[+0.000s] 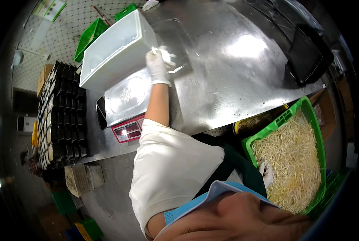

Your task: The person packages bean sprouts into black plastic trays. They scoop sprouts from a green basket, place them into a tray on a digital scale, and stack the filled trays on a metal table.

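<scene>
My left hand (157,64), in a white glove, reaches over the steel table beside a white foam box (119,64). Its fingers are at a sheet or bag of clear plastic (182,57); glare and blur hide whether they grip it. Below the wrist, on the left, sits a weighing scale with a steel platform (127,95) and a red display panel (127,132). On the right, my gloved right hand (267,174) is at the near edge of pale bean sprouts (290,162) filling a green plastic crate (320,150). Its fingers are mostly hidden.
Stacked black trays (69,117) stand at the table's left end, near a dark phone-like object (101,113). A green crate (89,39) lies behind the foam box. Another person's gloved hand (150,4) shows at the top. A black plastic crate (310,57) stands far right.
</scene>
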Demonstrator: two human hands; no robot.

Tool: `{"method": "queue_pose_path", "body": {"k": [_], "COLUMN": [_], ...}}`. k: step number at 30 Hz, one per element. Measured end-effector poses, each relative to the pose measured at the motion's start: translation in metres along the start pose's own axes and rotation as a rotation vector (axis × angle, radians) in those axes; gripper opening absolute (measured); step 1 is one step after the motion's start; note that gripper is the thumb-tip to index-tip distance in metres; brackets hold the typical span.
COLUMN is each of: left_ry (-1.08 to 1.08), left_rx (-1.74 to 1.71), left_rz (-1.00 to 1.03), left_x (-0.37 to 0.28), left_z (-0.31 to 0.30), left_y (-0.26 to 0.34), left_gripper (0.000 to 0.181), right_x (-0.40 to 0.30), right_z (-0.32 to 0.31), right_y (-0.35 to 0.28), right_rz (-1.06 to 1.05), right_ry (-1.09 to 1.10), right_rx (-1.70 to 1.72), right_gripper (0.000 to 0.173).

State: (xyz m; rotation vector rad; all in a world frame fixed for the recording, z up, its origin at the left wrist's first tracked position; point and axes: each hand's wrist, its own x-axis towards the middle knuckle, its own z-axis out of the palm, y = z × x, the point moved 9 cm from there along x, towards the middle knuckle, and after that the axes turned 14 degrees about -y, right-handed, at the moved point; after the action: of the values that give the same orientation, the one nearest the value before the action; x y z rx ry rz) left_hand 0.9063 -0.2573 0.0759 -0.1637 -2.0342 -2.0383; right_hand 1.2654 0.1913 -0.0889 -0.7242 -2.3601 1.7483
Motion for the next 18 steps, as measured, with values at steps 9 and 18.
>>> {"method": "queue_pose_path", "body": {"k": [9,18], "left_ry": [0.296,0.596], "left_rx": [-0.152,1.402], "left_rz": [-0.275,-0.197], "left_x": [0.094,0.066], "left_z": [-0.209,-0.189], "left_y": [-0.034,0.047], "left_gripper": [0.046,0.058], "right_x": [0.019,0.006], "right_z": [0.017,0.013], "right_y": [0.004,-0.027], "right_rz": [0.004,-0.114], "right_ry": [-0.098,0.021], "right_rx": [-0.113,-0.484], "right_gripper": [0.019,0.020]}}
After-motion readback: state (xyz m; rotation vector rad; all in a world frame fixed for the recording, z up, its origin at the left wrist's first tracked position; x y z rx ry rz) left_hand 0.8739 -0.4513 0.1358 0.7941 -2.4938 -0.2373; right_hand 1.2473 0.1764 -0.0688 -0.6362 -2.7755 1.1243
